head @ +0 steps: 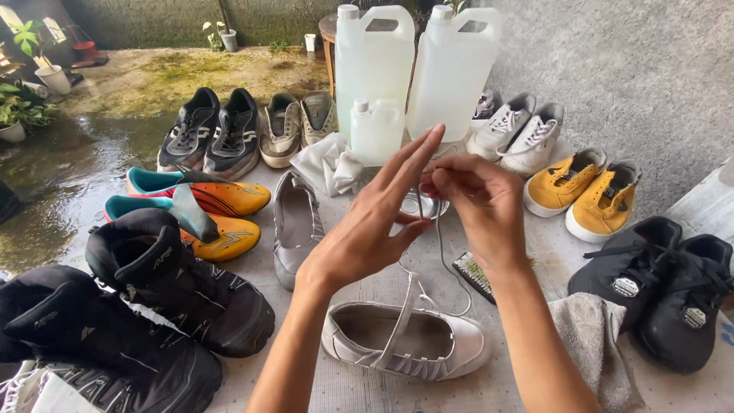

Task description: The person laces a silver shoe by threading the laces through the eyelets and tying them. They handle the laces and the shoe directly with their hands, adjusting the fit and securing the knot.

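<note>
My left hand (378, 222) is raised over the mat with fingers spread, thumb and forefinger pinching a thin pale lace (447, 268). My right hand (474, 203) meets it, fingertips closed on the same lace near the top. The lace hangs down in a loop toward a silver-white flat shoe (405, 340) with a strap lying just below my wrists. Its matching flat shoe (294, 226) lies to the left.
Two big clear jugs (417, 69) and a small white bottle (376, 130) stand at the back. Around are orange football boots (218, 206), black high-tops (153, 298), dark trainers (214, 134), white sneakers (520, 134), yellow slip-ons (585, 187), black shoes (661, 287), a brush (475, 275), grey towel (592, 336), wet ground left.
</note>
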